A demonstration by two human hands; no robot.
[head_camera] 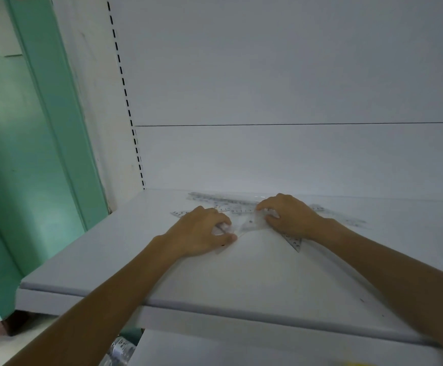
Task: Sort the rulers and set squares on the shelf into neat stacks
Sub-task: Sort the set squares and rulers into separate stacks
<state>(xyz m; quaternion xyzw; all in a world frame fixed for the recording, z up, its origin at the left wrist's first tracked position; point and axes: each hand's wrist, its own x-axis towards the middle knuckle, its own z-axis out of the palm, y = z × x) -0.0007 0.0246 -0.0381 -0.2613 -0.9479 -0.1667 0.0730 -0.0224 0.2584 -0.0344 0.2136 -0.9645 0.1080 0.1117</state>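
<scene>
Left grip (202, 231) and right grip (286, 215) pinch set squares (250, 224) mid-shelf (215, 281), gathering; next probably align edges into one stack.

dim, soft light — wide-angle warp

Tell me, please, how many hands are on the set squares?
2. The left hand pinches the set squares at their left; the right hand grips them at their right. None hidden.
</scene>
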